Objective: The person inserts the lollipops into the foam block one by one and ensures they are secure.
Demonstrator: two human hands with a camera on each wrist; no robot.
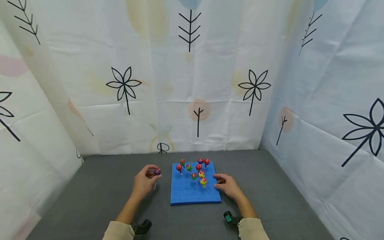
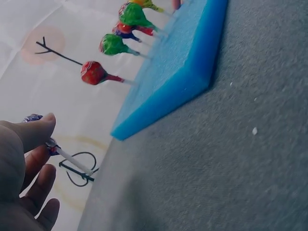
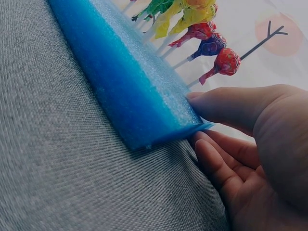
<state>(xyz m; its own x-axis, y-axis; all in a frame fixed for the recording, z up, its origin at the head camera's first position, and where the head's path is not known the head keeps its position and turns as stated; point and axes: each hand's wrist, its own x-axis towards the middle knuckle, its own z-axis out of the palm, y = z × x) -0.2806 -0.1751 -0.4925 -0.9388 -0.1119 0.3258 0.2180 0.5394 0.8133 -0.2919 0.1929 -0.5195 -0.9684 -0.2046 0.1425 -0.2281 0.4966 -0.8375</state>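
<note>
My left hand [image 1: 143,182] pinches a purple-wrapped lollipop [image 1: 157,171] between thumb and fingers, to the left of a blue foam board [image 1: 184,197]. Its white stick [image 2: 77,161] points down, free of the board. Several lollipops stand upright in the board by their sticks, among them a red one [image 1: 179,167] near its left edge, a green one [image 1: 189,167] and a yellow one [image 1: 203,181]. At the board's right edge, my right hand [image 1: 230,187] grips the foam, with the thumb [image 3: 216,106] on top and the other fingers against the side.
The board lies flat on a grey table [image 1: 120,166], with small holes showing in its front part. White patterned cloth [image 1: 210,73] hangs behind and on both sides. Small white specks [image 2: 255,130] lie on the table near the board.
</note>
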